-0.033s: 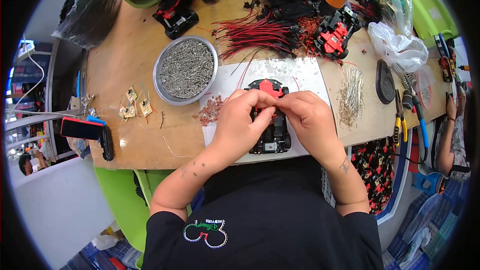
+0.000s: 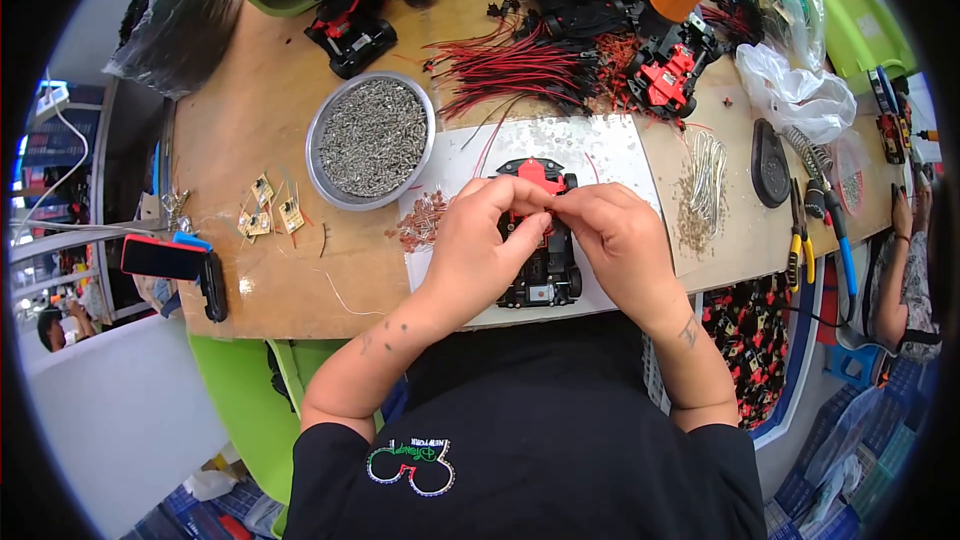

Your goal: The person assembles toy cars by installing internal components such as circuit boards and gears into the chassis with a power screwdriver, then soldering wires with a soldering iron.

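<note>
I see the black-and-red car chassis (image 2: 543,278) to the lower right of the metal bowl (image 2: 370,204), on a white sheet (image 2: 622,155). Left hand (image 2: 487,238) and right hand (image 2: 618,240) meet over it, fingertips drawn together; can't tell if either grips a part. Red-and-black wires (image 2: 512,72) lie to the bowl's upper right.

Two bare hands (image 2: 478,248) (image 2: 622,248) are over one black-and-red toy-car chassis (image 2: 545,272). There is one round silvery metal bowl (image 2: 360,203)
</note>
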A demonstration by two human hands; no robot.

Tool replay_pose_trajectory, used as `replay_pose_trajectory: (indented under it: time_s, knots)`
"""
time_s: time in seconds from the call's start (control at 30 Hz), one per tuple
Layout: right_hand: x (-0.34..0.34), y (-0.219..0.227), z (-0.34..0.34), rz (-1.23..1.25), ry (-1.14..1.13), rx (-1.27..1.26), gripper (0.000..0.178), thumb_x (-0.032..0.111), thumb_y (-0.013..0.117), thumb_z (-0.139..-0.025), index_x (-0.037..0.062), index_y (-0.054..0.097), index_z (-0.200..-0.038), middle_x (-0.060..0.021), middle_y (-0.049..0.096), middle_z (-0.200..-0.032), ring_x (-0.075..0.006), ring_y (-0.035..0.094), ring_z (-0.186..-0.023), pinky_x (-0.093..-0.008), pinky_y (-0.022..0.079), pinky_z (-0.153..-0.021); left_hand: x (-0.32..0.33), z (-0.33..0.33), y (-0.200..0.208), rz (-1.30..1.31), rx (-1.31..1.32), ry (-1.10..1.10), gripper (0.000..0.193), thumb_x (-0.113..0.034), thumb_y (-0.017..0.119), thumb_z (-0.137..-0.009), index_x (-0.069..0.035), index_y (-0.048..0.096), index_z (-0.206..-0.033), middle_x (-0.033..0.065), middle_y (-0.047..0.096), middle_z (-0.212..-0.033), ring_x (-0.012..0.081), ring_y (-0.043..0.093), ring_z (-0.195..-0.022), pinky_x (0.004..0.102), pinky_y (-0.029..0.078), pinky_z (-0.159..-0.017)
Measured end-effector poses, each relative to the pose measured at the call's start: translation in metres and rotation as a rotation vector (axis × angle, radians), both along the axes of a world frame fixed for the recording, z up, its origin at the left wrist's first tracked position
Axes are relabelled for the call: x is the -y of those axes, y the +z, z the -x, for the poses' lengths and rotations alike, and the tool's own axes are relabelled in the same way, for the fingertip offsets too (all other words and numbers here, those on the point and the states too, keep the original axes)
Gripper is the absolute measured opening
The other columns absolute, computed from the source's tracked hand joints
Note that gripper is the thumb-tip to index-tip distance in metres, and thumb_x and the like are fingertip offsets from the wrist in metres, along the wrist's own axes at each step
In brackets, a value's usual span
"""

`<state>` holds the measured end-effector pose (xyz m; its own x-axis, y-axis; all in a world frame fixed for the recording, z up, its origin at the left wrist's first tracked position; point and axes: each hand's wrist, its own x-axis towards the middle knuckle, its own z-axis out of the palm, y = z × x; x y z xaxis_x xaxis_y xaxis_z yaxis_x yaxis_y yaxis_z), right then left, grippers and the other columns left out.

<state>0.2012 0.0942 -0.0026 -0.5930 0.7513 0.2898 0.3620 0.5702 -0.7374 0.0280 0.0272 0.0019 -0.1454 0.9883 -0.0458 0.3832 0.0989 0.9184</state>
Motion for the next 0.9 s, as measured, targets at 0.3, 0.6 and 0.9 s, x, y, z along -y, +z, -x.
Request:
replay_pose_trajectory:
  time_s: [0.3,0.6,0.9]
  knots:
    - [0.000,0.003,0.004,0.046,-0.016,-0.001,0.009,0.006,0.068,-0.088,0.0022,0.066,-0.096,-0.0115,0.067,-0.086,-0.0319,0.064,-0.080,-0.0388,0.052,-0.071,-0.006,-0.002,-0.008,0.064,0.341,0.001,0.020,-0.004,0.067,-0.092,0.003,0.063,-0.110,0.0080,0.071,-0.101,0.0114,0.066,-0.095,0.0265,0.051,-0.084]
    - [-0.020,0.017,0.002,0.334,-0.095,-0.200,0.011,0.012,0.063,-0.096,0.0014,0.065,-0.097,-0.0135,0.068,-0.091,-0.0254,0.066,-0.080,-0.0342,0.052,-0.072,-0.010,-0.004,-0.011,-0.057,-0.092,-0.020,0.012,-0.018,0.072,-0.086,-0.007,0.073,-0.092,0.0080,0.069,-0.075,0.0226,0.065,-0.072,0.0358,0.048,-0.068]
    - [-0.096,-0.001,-0.081,-0.289,-0.583,0.568,0.015,0.016,0.071,-0.084,0.0060,0.073,-0.096,-0.0108,0.068,-0.096,-0.0313,0.063,-0.094,-0.0408,0.050,-0.083,-0.014,-0.011,-0.031,-0.082,-0.016,0.137,0.013,-0.012,0.064,-0.091,-0.002,0.056,-0.087,0.0103,0.070,-0.075,0.0269,0.067,-0.066,0.0374,0.050,-0.066]
